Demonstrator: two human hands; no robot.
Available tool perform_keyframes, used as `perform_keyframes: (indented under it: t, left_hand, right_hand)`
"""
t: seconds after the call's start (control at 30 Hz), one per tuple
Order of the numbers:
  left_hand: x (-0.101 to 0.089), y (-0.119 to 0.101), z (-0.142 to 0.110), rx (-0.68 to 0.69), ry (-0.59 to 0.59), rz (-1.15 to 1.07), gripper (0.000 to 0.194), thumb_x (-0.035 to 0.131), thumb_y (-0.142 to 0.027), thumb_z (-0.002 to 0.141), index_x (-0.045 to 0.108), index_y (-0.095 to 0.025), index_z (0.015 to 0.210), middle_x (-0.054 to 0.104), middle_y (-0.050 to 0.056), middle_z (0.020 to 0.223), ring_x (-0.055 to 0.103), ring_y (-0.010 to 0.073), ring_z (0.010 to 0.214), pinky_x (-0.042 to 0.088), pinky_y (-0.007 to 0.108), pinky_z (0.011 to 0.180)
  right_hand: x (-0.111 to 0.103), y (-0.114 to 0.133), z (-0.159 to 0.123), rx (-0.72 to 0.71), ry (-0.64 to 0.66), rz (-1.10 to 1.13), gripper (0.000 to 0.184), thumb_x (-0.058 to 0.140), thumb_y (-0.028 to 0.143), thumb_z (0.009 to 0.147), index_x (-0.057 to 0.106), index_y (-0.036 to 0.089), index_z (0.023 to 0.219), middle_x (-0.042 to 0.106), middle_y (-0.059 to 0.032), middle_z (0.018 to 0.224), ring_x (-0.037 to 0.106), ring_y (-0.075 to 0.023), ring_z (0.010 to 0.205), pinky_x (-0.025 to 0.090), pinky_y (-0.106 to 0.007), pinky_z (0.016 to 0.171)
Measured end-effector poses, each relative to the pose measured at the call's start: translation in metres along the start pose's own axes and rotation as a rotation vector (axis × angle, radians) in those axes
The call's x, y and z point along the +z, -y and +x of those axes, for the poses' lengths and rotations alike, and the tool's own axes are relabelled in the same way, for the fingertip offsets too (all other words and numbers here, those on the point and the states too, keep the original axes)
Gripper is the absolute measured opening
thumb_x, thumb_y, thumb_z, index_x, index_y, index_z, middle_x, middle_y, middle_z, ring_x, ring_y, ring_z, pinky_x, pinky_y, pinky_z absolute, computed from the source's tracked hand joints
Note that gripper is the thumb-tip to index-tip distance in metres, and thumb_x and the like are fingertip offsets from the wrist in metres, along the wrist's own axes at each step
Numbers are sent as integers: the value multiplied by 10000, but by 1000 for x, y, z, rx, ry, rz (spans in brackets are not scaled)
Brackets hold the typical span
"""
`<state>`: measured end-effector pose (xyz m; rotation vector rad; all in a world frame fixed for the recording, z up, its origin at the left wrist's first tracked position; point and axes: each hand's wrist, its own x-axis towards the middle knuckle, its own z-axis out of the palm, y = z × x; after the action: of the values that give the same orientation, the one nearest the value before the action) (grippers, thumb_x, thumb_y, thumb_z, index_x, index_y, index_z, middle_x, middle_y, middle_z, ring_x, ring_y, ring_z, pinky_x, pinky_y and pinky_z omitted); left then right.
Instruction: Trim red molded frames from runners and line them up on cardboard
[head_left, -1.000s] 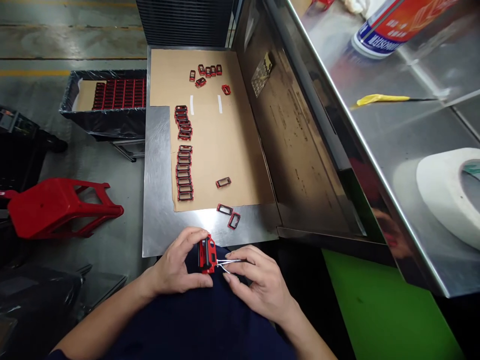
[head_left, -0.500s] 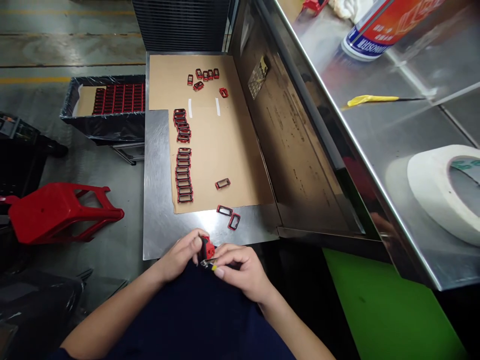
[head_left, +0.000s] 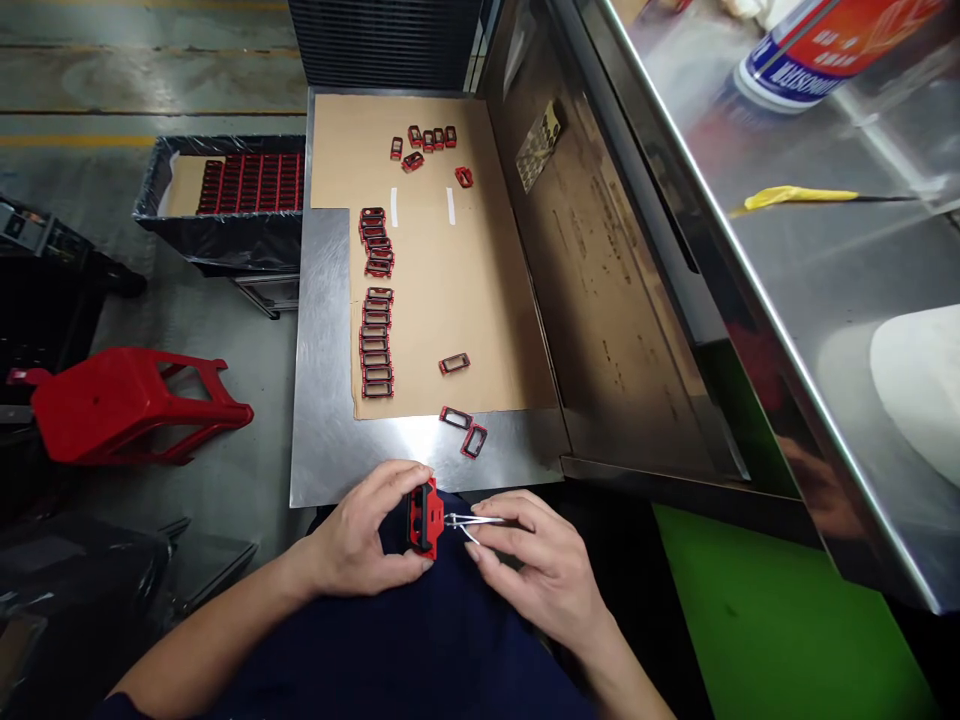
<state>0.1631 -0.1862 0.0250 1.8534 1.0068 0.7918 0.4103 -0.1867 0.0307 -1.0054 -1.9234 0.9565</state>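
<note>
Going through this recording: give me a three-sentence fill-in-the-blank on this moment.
The left hand grips a red rectangular frame while the ____ hand holds metal tweezers to it.
Two frames lie on the bare ____ tabletop below the brown cardboard sheet.
The red plastic stool is to the ____ of that tabletop.

right; steel; left

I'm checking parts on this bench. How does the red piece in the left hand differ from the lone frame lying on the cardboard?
The red piece is held up in the left hand, while the lone frame lies flat on the cardboard sheet. The tweezers in the right hand reach the red piece's edge; nothing touches the frame. Both are red and black and rectangular.
</note>
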Motion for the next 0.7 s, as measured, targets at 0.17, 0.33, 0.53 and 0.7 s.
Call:
perform_keyframes:
  t: [0.17,0.33,0.53,0.7]
  left_hand:
    - [2,0,4,55,40,-39,831,718,-177,775,317,-249,1499,537,137,1290,577,258,1198,530,415,1015]
    - [3,3,3,65,39,-61,865,719,-184,784,283,-277,1526,534,135,1299,576,267,1196,529,431,1011]
    - [4,6,0,47,28,-75,883,724,-176,786,271,-296,1535,525,129,1314,566,267,1207,514,436,1027]
    - [3,6,1,50,32,-64,859,735,-211,804,287,-280,1534,525,139,1291,574,271,1193,529,433,1004]
  right_hand:
    - [8,10,2,-103,37,-46,108,711,138,887,730,193,978,648,-59,994,614,-177,868,532,-294,726]
    - [13,12,5,-120,55,-69,124,719,134,880,722,193,989,654,-56,1010,606,-178,846,525,-291,705]
    - [14,12,6,-128,53,-48,113,712,140,897,720,193,996,654,-59,1013,607,-169,828,521,-280,695]
    - [13,12,6,-125,85,-84,108,697,148,915,718,193,1010,649,-62,1026,600,-178,849,524,-284,705]
